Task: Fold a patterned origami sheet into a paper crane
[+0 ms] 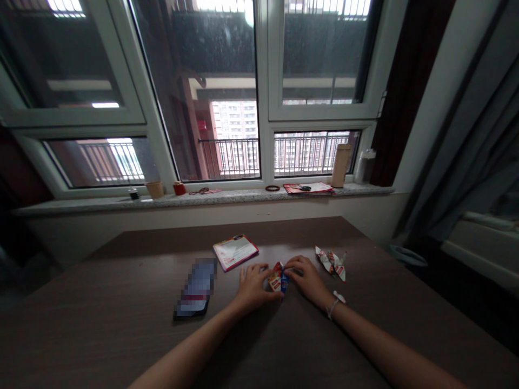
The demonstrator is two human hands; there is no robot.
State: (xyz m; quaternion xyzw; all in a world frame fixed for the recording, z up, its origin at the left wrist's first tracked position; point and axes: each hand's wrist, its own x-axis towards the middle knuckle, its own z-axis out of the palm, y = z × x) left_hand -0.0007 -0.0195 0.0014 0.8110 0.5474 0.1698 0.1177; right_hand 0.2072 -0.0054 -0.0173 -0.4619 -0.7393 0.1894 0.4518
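A small folded piece of printed paper (276, 282), coloured orange, white and blue, sits low over the table between my hands. My left hand (254, 287) grips its left side, with the thumb along the near edge and the fingers at the far edge. On the other side, my right hand (307, 276) pinches the blue part near the top with thumb and forefinger. A light bracelet circles my right wrist. Just beyond that hand lies another folded, printed paper piece (331, 263) with pointed ends, which neither hand touches.
A stack of printed sheets (235, 252) lies beyond my left hand, and a phone (196, 287) with a blurred screen is to its left. All rest on the brown table (121, 324). A cup (154, 189), tan bottle (341, 166) and papers stand along the windowsill (235, 196).
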